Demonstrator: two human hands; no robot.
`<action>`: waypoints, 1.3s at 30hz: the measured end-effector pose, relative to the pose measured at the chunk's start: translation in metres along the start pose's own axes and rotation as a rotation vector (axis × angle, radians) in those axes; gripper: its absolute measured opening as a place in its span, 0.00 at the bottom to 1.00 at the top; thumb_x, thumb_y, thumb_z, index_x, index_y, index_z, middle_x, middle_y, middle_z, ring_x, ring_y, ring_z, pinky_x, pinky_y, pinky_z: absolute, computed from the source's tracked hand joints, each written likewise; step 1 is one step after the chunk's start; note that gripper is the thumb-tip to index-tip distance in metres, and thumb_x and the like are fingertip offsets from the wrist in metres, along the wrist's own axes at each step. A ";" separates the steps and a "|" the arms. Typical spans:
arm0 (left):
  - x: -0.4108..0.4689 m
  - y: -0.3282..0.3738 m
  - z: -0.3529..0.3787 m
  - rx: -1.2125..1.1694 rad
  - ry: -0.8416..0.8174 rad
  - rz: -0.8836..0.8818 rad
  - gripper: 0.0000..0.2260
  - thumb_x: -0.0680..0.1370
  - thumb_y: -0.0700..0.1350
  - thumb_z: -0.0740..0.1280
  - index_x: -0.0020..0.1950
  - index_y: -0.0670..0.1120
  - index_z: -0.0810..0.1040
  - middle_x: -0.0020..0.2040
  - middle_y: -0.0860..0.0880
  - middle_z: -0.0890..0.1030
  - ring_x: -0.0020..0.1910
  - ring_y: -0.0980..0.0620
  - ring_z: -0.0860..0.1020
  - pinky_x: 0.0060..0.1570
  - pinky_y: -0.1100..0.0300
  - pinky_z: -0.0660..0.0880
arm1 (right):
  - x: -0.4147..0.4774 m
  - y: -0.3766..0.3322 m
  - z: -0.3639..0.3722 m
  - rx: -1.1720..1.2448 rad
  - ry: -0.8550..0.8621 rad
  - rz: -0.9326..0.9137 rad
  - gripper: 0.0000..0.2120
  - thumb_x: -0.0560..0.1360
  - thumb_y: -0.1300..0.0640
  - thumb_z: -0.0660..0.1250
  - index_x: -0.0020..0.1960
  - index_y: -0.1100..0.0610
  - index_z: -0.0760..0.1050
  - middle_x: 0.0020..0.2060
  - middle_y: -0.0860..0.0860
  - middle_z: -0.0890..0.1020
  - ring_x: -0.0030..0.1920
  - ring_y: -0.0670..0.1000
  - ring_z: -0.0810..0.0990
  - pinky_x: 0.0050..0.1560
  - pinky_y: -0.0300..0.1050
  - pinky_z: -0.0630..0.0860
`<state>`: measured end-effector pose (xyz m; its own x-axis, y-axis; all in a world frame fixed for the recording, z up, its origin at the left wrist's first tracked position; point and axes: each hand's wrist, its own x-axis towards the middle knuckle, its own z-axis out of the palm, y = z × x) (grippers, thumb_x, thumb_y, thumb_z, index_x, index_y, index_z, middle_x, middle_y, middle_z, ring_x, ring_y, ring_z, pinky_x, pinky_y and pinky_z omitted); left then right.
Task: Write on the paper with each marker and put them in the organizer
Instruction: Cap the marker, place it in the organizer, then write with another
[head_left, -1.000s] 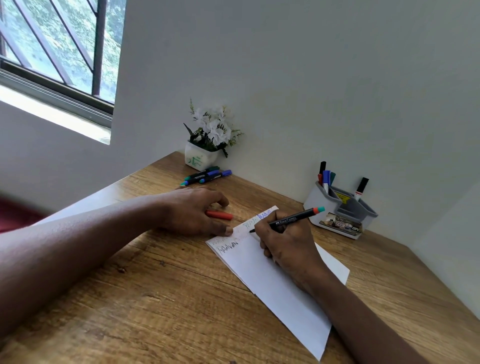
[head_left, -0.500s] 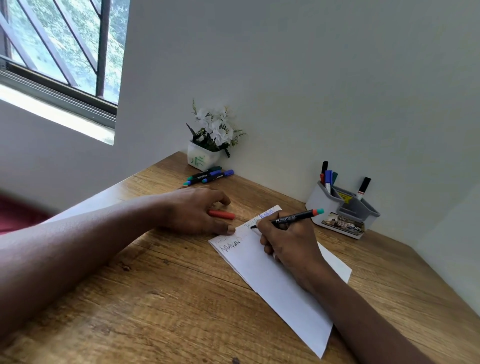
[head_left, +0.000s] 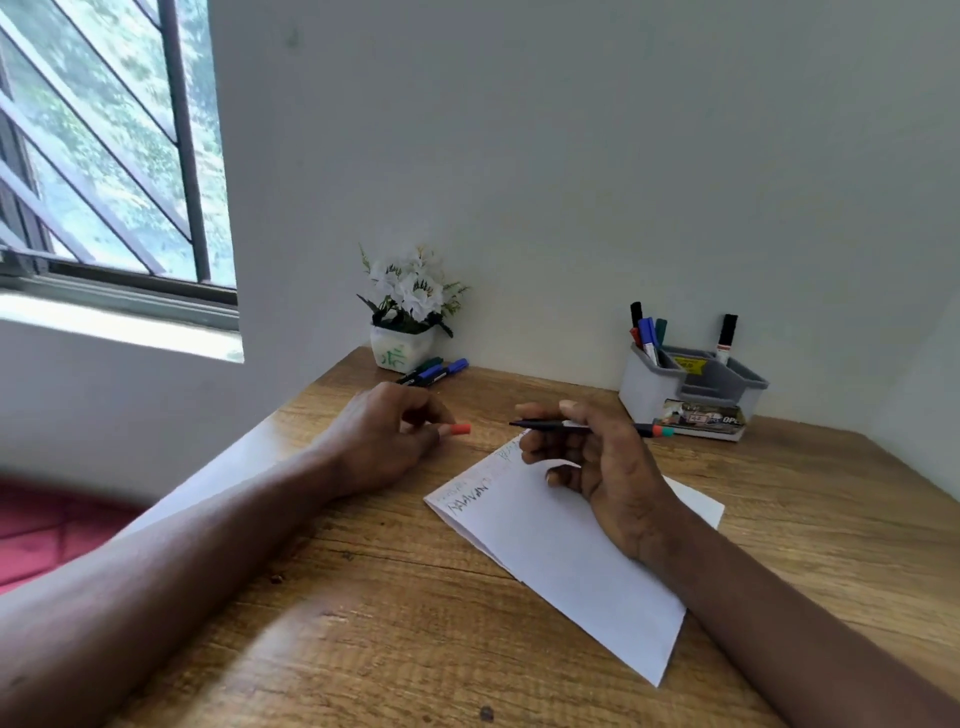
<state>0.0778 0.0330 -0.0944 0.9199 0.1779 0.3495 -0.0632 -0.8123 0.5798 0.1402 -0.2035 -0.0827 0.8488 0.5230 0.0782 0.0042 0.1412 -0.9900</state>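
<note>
**Marker (head_left: 543, 424) uncapped over paper (head_left: 561, 571), cap (head_left: 460, 429) in left hand (head_left: 384, 441)**

I read this as the step between writing and capping. The right hand (head_left: 608, 467) pinches the black marker by its barrel, tip pointing left above the sheet's scribbled top edge. The left hand's fingers curl round the red cap, near the tip but apart from it. Next move, I judge: line cap up with tip, press shut, then carry the marker to the organizer (head_left: 649, 387) back right, which already holds several. Spare markers (head_left: 434, 370) lie beside the flower pot (head_left: 402, 353), not yet used.

Daylight from window (head_left: 104, 156), edges warped, blurry.
</note>
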 end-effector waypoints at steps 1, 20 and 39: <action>0.000 -0.001 0.000 -0.044 0.026 0.008 0.01 0.78 0.51 0.73 0.48 0.57 0.85 0.46 0.61 0.84 0.50 0.62 0.81 0.53 0.53 0.79 | 0.000 0.000 -0.001 0.001 -0.014 -0.003 0.18 0.82 0.55 0.57 0.53 0.57 0.86 0.43 0.57 0.87 0.44 0.51 0.84 0.38 0.41 0.75; -0.012 0.015 0.000 -0.203 0.043 0.186 0.05 0.78 0.47 0.73 0.52 0.56 0.85 0.46 0.59 0.86 0.50 0.58 0.83 0.56 0.46 0.79 | -0.007 0.000 0.000 -0.049 0.009 -0.099 0.04 0.78 0.59 0.70 0.51 0.59 0.82 0.45 0.60 0.88 0.47 0.53 0.86 0.41 0.45 0.76; -0.021 0.034 0.002 -0.646 -0.086 0.218 0.08 0.76 0.45 0.73 0.48 0.40 0.85 0.43 0.42 0.86 0.40 0.49 0.82 0.41 0.59 0.78 | -0.015 -0.002 0.014 -0.085 0.000 -0.186 0.09 0.70 0.53 0.76 0.44 0.59 0.84 0.35 0.56 0.85 0.34 0.52 0.80 0.35 0.45 0.77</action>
<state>0.0568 0.0004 -0.0839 0.8857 -0.0181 0.4639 -0.4438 -0.3260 0.8347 0.1199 -0.1997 -0.0803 0.8293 0.4945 0.2604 0.2054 0.1637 -0.9649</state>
